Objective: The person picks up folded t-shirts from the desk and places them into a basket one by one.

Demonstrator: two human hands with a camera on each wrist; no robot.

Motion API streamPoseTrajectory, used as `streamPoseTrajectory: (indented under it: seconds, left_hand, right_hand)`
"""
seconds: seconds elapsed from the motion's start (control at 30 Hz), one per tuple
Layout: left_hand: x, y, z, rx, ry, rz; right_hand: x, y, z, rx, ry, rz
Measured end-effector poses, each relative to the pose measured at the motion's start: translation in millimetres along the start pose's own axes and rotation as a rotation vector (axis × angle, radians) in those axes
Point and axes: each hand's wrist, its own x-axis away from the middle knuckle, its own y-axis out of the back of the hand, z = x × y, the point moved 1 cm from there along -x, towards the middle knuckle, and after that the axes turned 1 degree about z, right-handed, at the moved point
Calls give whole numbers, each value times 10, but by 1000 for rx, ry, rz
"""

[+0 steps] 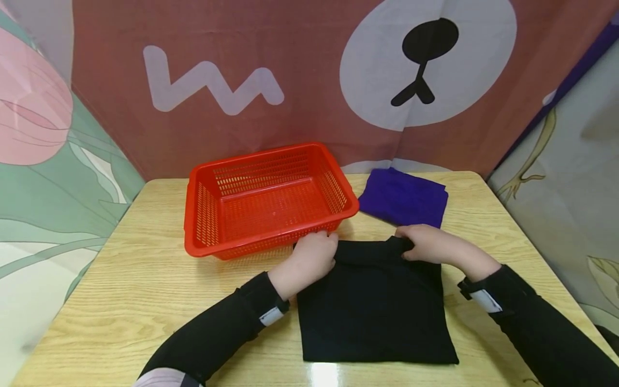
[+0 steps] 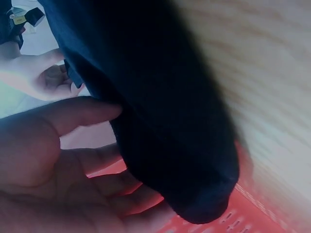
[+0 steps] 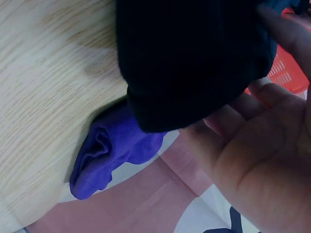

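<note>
1. The black cloth (image 1: 374, 317) is lying on the table (image 1: 130, 279), right of its middle, with one straight side running along toward the near edge and the opposite side gathered up in both hands.
2. The left hand (image 1: 315, 257) is gripping the cloth at its far left corner, the thumb pressing one face and the fingers reaching behind the other.
3. The right hand (image 1: 430, 244) is pinching the far side of the cloth, near its right end, again with thumb and fingers on opposite faces.
4. The red basket (image 1: 268, 235) is standing by the table's far edge, left of the middle; its slotted floor is showing. The left hand is sitting just in front of its near rim, and whether they are touching cannot be told.
5. The purple cloth (image 1: 403, 197) is lying folded by the far edge, toward the far right corner, just beyond the right hand.
6. Black sleeves (image 1: 217, 317) are covering both forearms.
7. Behind the far edge, a brown wall hanging (image 1: 309, 64) is showing a white muzzle with a dark nose.
</note>
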Motion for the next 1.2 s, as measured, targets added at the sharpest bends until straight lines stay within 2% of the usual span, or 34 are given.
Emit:
streamPoseTrajectory:
  seconds: [0.1,0.23,0.33,0.5,1.07,1.2]
  left_hand:
    - [6,-1,11,18,-2,-2]
    - [18,-3,36,3,-32,-56]
    - [24,-3,47,-15,-48,-90]
    - [31,24,37,-16,-37,-115]
    - [172,153,15,-1,-15,-121]
    - [223,194,12,-21,-15,-151]
  right_hand:
    - [22,21,0,-14,8,-18]
    - [46,44,6,-27,28,-55]
    - [62,56,15,-16,49,-83]
    - [87,75,30,29,70,-128]
    - [279,154,134,61,125,-246]
    - [332,188,154,37,133,-251]
